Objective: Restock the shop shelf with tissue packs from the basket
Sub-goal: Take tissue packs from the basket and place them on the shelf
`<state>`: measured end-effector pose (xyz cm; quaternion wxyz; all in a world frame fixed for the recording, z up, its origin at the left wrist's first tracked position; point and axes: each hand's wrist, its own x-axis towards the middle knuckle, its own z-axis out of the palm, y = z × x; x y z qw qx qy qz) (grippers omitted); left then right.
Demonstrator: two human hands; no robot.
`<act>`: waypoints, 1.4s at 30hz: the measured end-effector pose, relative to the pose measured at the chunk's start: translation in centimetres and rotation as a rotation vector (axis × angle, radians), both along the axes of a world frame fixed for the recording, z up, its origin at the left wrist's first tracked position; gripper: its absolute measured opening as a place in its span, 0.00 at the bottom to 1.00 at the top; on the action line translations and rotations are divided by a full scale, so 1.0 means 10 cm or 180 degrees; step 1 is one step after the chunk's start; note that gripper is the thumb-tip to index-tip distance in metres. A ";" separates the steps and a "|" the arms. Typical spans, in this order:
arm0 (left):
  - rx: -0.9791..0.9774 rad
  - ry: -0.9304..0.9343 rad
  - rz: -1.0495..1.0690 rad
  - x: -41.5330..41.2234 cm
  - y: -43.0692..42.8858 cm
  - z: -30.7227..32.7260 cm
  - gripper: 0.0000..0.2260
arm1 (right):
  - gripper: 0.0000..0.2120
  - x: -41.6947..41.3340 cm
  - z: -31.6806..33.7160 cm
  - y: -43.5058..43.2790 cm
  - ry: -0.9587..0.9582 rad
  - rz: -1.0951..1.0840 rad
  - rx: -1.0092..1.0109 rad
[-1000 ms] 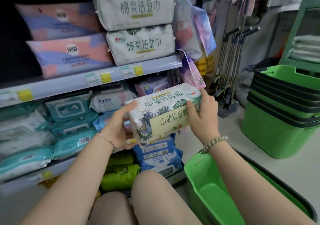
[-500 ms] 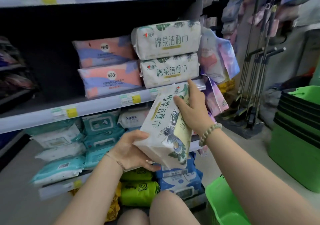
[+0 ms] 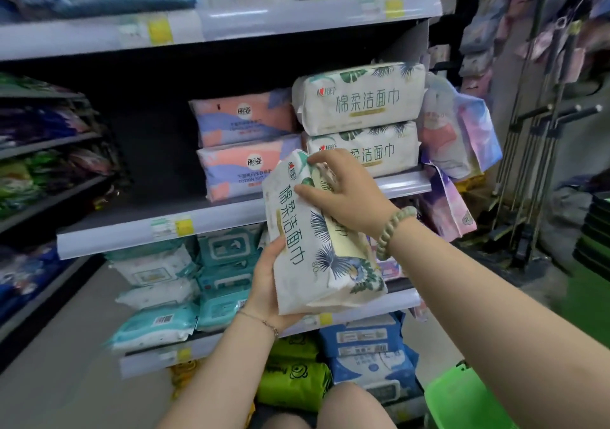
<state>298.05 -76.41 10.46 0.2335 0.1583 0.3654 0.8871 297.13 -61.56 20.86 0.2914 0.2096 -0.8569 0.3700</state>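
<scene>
I hold a white tissue pack (image 3: 297,240) with green leaf print, stood on end in front of the middle shelf (image 3: 132,230). My left hand (image 3: 267,290) grips its lower end from the left and underneath. My right hand (image 3: 343,194), with a bead bracelet on the wrist, grips its upper end from the right. Two matching white packs (image 3: 363,98) lie stacked on the middle shelf just behind, beside two pink and purple packs (image 3: 241,118). A corner of the green basket (image 3: 462,399) shows at the bottom right.
The dark left part of the middle shelf holds no packs. Teal and white wipe packs (image 3: 158,296) fill the shelf below; blue (image 3: 363,346) and green packs (image 3: 293,382) lie lower. Hanging packs (image 3: 462,138) and mop handles (image 3: 541,151) stand right. My knees are at the bottom.
The pack has been turned from lying flat to standing on end and raised toward the middle shelf. My view has tilted up and the basket has slid mostly out of sight.
</scene>
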 end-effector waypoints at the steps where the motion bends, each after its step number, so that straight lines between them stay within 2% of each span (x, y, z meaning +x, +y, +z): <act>1: 0.0053 0.0078 -0.0004 -0.02 -0.01 0.01 0.31 | 0.23 0.00 0.04 -0.02 0.0002 -0.0035 0.0054; 5: 0.0010 -0.0014 -0.0007 -0.03 0.00 0.12 0.40 | 0.30 0.09 0.23 -0.05 -0.0185 0.0006 0.0513; 7: -0.0016 -0.0142 0.0062 -0.02 0.04 0.18 0.40 | 0.35 0.16 0.32 -0.07 -0.0355 -0.0017 0.0910; 9: -0.0038 -0.0208 0.0235 -0.05 0.06 0.21 0.36 | 0.38 0.22 0.37 -0.06 -0.0436 -0.0145 0.1205; 11: -0.0181 -0.0313 0.0496 -0.10 0.07 0.24 0.29 | 0.41 0.30 0.40 -0.04 -0.0464 -0.0210 0.1235; 13: -0.0248 -0.0385 0.0689 -0.14 0.07 0.28 0.20 | 0.44 0.39 0.38 -0.03 -0.0445 -0.0358 0.1348; 15: -0.0185 -0.0443 0.0855 -0.14 0.08 0.35 0.07 | 0.48 0.45 0.33 -0.06 -0.0222 -0.0678 0.1788; 19: -0.0261 -0.0212 0.0989 -0.14 0.08 0.45 0.08 | 0.57 0.41 0.22 -0.17 0.0240 -0.1094 0.2444; 20: -0.0267 -0.0148 0.1000 -0.16 0.06 0.46 0.14 | 0.59 0.39 0.19 -0.19 0.0296 -0.1175 0.2514; 22: -0.0405 -0.0057 0.1056 -0.19 0.01 0.49 0.24 | 0.58 0.34 0.14 -0.23 0.0585 -0.1379 0.2556; 23: -0.0459 0.0010 0.1058 -0.18 -0.02 0.53 0.25 | 0.55 0.30 0.11 -0.25 0.0795 -0.1469 0.2487; 27: -0.0609 0.0158 0.1114 -0.22 -0.26 0.62 0.14 | 0.46 0.14 0.09 -0.30 0.1394 -0.1351 0.2019; 29: -0.0723 0.0228 0.1290 -0.28 -0.45 0.66 0.16 | 0.44 0.04 0.11 -0.33 0.1554 -0.1292 0.2013; 32: -0.0823 0.0325 0.1740 -0.31 -0.73 0.79 0.31 | 0.42 -0.10 0.16 -0.40 0.1670 -0.1239 0.2054; 35: -0.0535 0.0345 0.2239 -0.33 -0.95 0.94 0.42 | 0.42 -0.24 0.24 -0.47 0.1767 -0.1229 0.2058; 36: -0.0452 0.0381 0.2491 -0.36 -1.01 0.98 0.42 | 0.42 -0.29 0.27 -0.49 0.1799 -0.1233 0.2043; 38: -0.0380 0.0510 0.3014 -0.43 -1.12 1.06 0.34 | 0.42 -0.40 0.33 -0.53 0.1850 -0.1249 0.2012; 42: -0.0535 0.0822 0.3174 -0.55 -1.17 1.26 0.18 | 0.45 -0.64 0.49 -0.56 0.1947 -0.1267 0.1997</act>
